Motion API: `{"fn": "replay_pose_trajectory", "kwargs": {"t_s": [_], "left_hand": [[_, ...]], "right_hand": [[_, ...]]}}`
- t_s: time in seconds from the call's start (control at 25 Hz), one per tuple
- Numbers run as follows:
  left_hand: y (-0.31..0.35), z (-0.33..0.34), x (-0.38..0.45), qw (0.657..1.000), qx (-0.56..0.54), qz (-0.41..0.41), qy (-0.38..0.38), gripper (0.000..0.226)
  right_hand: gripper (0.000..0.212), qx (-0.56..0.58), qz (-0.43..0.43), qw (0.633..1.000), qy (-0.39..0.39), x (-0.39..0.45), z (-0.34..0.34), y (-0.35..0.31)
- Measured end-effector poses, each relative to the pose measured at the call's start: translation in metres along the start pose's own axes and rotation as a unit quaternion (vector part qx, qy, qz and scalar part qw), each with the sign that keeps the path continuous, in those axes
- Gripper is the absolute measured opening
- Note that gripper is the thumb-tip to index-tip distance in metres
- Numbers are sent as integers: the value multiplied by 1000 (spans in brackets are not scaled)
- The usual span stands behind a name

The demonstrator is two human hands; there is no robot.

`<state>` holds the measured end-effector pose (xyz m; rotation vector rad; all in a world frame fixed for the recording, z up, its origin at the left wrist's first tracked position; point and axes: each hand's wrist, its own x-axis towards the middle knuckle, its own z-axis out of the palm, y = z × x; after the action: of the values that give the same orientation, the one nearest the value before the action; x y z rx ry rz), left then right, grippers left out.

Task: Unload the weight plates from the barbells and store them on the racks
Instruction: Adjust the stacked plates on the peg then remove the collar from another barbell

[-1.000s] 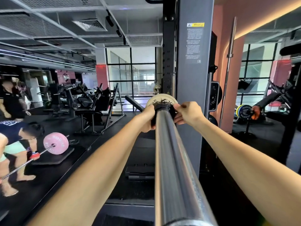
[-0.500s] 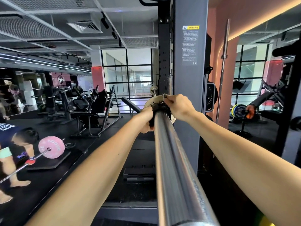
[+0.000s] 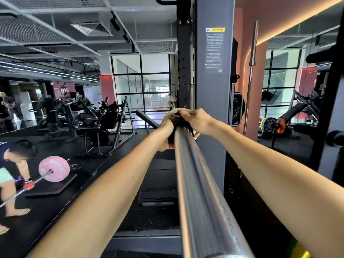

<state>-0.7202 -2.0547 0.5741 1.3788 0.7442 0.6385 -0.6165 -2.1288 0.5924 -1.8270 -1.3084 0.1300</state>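
Observation:
A steel barbell sleeve [image 3: 201, 192] runs away from me toward the rack upright. At its far end sits a small pale weight plate [image 3: 168, 116] behind a black collar [image 3: 183, 124]. My left hand [image 3: 166, 135] grips the collar from the left and below. My right hand [image 3: 198, 121] curls over the top of the collar, its fingers against the plate's face. Most of the collar and the plate's right half are hidden by my hands.
A grey rack upright [image 3: 214, 90] stands just right of the plate, with a black plate [image 3: 237, 110] stored on its side. A bare bar [image 3: 251, 71] leans by the pink wall. At left a person lifts a bar with a pink plate [image 3: 54, 169]. Benches stand behind.
My right hand has slid from the collar's right side up over its top toward the plate. The left hand keeps its grip. My view has shifted slightly down and left.

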Motion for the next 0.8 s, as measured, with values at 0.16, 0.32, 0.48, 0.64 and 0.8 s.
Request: {"fn": "replay_pose_trajectory", "kwargs": {"t_s": [0.16,0.32,0.48,0.64,0.8], "left_hand": [[10,4,-10,1000,29,7,-1,77],[11,7,-17,999,41,15,0,52],[12,11,-19,998,37,45,32,39],[9,10,-18,996,55,38,51,38],[5,9,-19,997,49,50,33,45]], "right_hand": [[22,109,82,978,156,-3,5,20],[21,205,188,954,111,-5,7,25],[23,154,176,965,118,-3,8,22],[26,144,173,968,111,-4,9,22],[31,133,154,976,77,-15,5,26]]}}
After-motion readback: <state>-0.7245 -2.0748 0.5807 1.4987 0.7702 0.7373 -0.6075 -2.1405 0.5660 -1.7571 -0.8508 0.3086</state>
